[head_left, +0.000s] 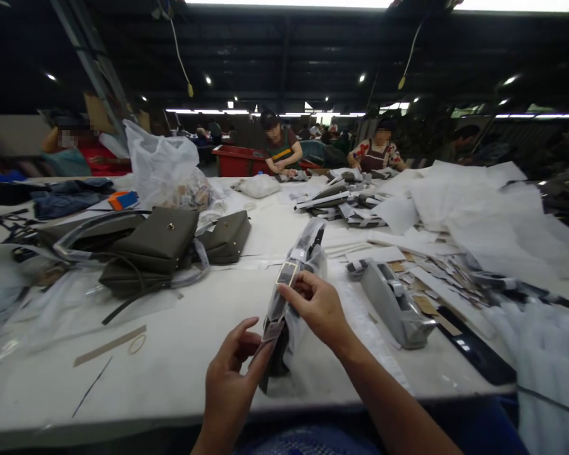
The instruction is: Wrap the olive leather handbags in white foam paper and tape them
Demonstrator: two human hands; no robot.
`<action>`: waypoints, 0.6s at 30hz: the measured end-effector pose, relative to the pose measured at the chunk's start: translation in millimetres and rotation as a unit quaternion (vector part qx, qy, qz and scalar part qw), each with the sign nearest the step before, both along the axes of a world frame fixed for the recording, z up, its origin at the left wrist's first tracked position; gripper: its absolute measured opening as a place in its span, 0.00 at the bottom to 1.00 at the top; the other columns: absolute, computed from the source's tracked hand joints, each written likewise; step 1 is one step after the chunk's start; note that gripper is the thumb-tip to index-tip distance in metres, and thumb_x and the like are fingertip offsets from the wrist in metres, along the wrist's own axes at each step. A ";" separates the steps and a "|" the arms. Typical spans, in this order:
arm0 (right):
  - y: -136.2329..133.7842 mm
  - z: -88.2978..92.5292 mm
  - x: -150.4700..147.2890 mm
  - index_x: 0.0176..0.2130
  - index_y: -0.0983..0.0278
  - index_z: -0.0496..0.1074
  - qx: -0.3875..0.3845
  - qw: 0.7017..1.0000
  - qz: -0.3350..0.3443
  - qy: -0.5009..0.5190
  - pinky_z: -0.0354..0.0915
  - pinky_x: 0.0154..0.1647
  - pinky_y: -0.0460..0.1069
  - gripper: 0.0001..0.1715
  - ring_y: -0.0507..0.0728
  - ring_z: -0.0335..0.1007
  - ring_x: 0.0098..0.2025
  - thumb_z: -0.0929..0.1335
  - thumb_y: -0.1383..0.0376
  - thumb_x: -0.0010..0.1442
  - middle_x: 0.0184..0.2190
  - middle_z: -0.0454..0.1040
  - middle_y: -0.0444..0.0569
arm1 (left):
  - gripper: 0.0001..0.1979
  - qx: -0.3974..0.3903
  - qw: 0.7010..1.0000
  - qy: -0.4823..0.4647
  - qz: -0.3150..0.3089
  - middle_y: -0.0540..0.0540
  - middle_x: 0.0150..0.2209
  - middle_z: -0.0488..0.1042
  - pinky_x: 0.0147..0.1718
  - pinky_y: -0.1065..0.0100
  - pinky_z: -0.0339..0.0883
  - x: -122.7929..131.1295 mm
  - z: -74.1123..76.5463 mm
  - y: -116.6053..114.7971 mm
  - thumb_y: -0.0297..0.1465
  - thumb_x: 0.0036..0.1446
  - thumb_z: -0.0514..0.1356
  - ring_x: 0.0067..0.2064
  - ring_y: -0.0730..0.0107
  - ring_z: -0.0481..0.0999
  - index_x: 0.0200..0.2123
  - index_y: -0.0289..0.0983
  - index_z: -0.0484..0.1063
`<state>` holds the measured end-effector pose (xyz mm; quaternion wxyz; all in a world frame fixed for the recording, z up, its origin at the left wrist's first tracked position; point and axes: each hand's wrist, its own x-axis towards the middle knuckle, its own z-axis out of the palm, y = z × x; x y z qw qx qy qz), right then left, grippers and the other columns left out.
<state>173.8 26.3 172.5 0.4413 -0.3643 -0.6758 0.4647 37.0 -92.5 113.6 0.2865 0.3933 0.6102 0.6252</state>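
Note:
A dark bag strap [275, 308] wrapped in clear plastic stands at a slant in front of me, near the table's front edge. It has a pale rectangular buckle [287, 273] partway up. My right hand [323, 309] grips it from the right just below the buckle, thumb across its face. Lower down, my left hand [234, 373] closes on the strap from the left, thumb and fingers against the wrapping. White wrapping hangs behind it, and the lower end is partly hidden by my hands. A grey tape dispenser [392, 306] stands to the right of my right hand.
Dark olive handbags [168, 235] lie at left beside a bulging clear plastic bag [159, 161]. A brown strip [109, 345] and a rubber band [136, 344] lie front left. White foam sheets [483, 208] and wrapped straps [355, 202] are piled at right. Co-workers [282, 148] work across the table.

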 end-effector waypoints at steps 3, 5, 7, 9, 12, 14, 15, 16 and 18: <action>0.0 -2.8 -8.7 0.39 0.66 0.74 -0.044 0.995 0.012 0.087 0.70 0.33 0.47 0.20 0.56 0.76 0.34 0.73 0.53 0.56 0.34 0.80 0.51 | 0.22 -0.017 0.997 -0.074 0.007 0.50 0.31 0.75 0.33 0.71 0.72 0.3 -3.1 -5.5 0.42 0.49 0.69 0.33 0.67 0.76 0.46 0.42 0.70; -0.8 -4.8 -11.9 0.38 0.65 0.74 -0.050 0.992 -0.002 0.120 0.71 0.35 0.47 0.18 0.56 0.77 0.34 0.73 0.54 0.55 0.34 0.80 0.51 | 0.17 -0.029 0.998 -0.044 0.028 0.50 0.29 0.75 0.33 0.70 0.71 0.1 -5.1 -12.6 0.43 0.50 0.69 0.32 0.66 0.76 0.39 0.42 0.72; -0.1 -6.6 -13.7 0.37 0.65 0.74 -0.054 0.989 -0.016 0.135 0.72 0.36 0.47 0.17 0.56 0.77 0.34 0.74 0.55 0.55 0.34 0.80 0.50 | 0.09 -0.012 0.996 0.085 0.027 0.48 0.28 0.76 0.34 0.67 0.72 1.4 -5.6 -21.0 0.38 0.52 0.68 0.32 0.64 0.77 0.33 0.42 0.74; 2.3 -8.5 -15.7 0.37 0.65 0.74 -0.061 0.989 -0.018 0.137 0.72 0.35 0.47 0.17 0.55 0.77 0.34 0.74 0.55 0.55 0.34 0.80 0.50 | 0.02 0.053 0.970 0.237 -0.020 0.47 0.28 0.77 0.35 0.67 0.72 6.0 -3.7 -25.9 0.30 0.54 0.66 0.31 0.64 0.77 0.31 0.44 0.77; 6.3 -10.9 -20.1 0.37 0.66 0.74 -0.072 0.988 0.011 0.134 0.71 0.31 0.45 0.18 0.55 0.76 0.32 0.74 0.55 0.55 0.33 0.79 0.49 | 0.12 0.174 0.894 0.391 -0.132 0.47 0.27 0.78 0.31 0.70 0.71 19.2 0.7 -17.9 0.21 0.56 0.60 0.29 0.67 0.76 0.36 0.44 0.78; 7.7 -11.0 -21.5 0.37 0.65 0.73 -0.081 0.987 0.032 0.137 0.69 0.27 0.45 0.18 0.54 0.75 0.30 0.74 0.54 0.55 0.31 0.79 0.48 | 0.12 0.222 0.849 0.452 -0.158 0.46 0.28 0.77 0.29 0.71 0.71 27.2 1.2 -3.8 0.19 0.58 0.57 0.29 0.69 0.75 0.37 0.40 0.76; 8.1 -10.8 -20.5 0.38 0.64 0.73 -0.085 0.986 0.043 0.138 0.69 0.26 0.44 0.18 0.53 0.74 0.29 0.74 0.54 0.55 0.31 0.78 0.48 | 0.12 0.233 0.836 0.469 -0.165 0.46 0.29 0.77 0.29 0.72 0.71 29.0 0.3 3.7 0.20 0.60 0.55 0.29 0.69 0.76 0.38 0.39 0.76; 8.4 -10.6 -18.0 0.38 0.64 0.73 -0.087 0.985 0.055 0.140 0.69 0.26 0.45 0.17 0.54 0.74 0.29 0.74 0.54 0.55 0.31 0.78 0.47 | 0.10 0.241 0.828 0.475 -0.173 0.45 0.30 0.77 0.30 0.73 0.72 28.4 -1.4 10.3 0.21 0.62 0.54 0.30 0.69 0.77 0.38 0.38 0.75; 8.6 -12.0 -7.7 0.40 0.63 0.74 -0.078 0.985 0.072 0.138 0.71 0.29 0.46 0.16 0.54 0.75 0.31 0.73 0.54 0.57 0.33 0.78 0.48 | 0.08 0.245 0.829 0.463 -0.195 0.46 0.34 0.79 0.34 0.75 0.74 19.1 -7.6 18.3 0.28 0.65 0.55 0.34 0.70 0.79 0.42 0.38 0.74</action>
